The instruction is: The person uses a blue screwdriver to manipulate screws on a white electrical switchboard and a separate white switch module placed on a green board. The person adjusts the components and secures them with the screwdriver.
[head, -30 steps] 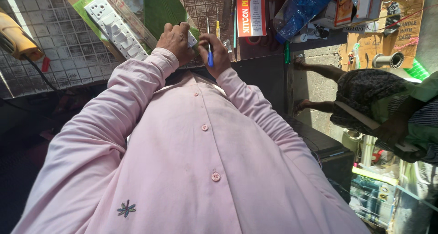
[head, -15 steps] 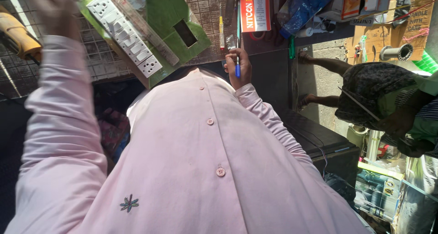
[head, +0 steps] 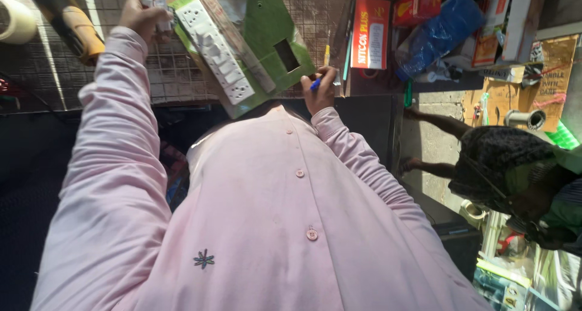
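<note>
My left hand (head: 142,14) is stretched out to the far upper left and is closed around a small white part (head: 159,8), right at the end of a long white power strip (head: 218,53). The strip lies slantwise on a green board (head: 273,38) that has a rectangular cut-out. My right hand (head: 321,93) rests at the near edge of that board, close to my chest, and grips a blue-handled tool (head: 315,83). Its tip is hidden. My pink shirt fills the lower half of the view.
The work surface is a wire mesh (head: 176,83). A yellow-handled tool (head: 76,26) and a tape roll (head: 15,20) lie at the far left. A red box (head: 370,35), a blue bag (head: 436,32) and cartons crowd the right. Another person (head: 503,171) crouches at the right.
My left hand left the middle beside my right hand and swung out to the upper left, now gripping the small white part. My right hand stayed by the board with the blue tool.
</note>
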Motion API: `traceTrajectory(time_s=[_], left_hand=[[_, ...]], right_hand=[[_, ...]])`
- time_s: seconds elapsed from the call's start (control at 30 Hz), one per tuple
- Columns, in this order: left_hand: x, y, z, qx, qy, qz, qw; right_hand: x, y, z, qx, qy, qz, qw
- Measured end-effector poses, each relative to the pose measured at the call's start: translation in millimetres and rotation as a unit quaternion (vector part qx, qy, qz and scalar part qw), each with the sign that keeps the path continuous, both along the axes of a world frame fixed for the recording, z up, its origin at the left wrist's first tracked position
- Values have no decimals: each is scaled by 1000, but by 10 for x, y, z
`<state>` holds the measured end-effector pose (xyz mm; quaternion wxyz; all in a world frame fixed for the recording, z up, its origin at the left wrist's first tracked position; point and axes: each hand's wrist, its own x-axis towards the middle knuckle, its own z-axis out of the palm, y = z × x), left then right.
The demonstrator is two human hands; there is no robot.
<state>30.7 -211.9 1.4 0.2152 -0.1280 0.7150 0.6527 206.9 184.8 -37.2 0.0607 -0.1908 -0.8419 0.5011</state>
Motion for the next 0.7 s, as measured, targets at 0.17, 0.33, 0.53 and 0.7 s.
traceTrajectory(time_s=[0.17, 0.33, 0.53, 0.7], left_hand=[[359, -54, -76, -19, -14, -40, 999], [1071, -13, -284, 12, -77, 27, 997], [1212, -163, -430, -263, 124, 95, 952], [847, -278, -259, -432, 60, -3, 900]], right_hand=[[-291, 135, 77, -6, 63, 10, 998], [-535, 161, 171, 85, 86, 25, 992], [-858, 74, 288, 83, 84, 66, 991], [-938, -34, 377, 91, 98, 75, 988]])
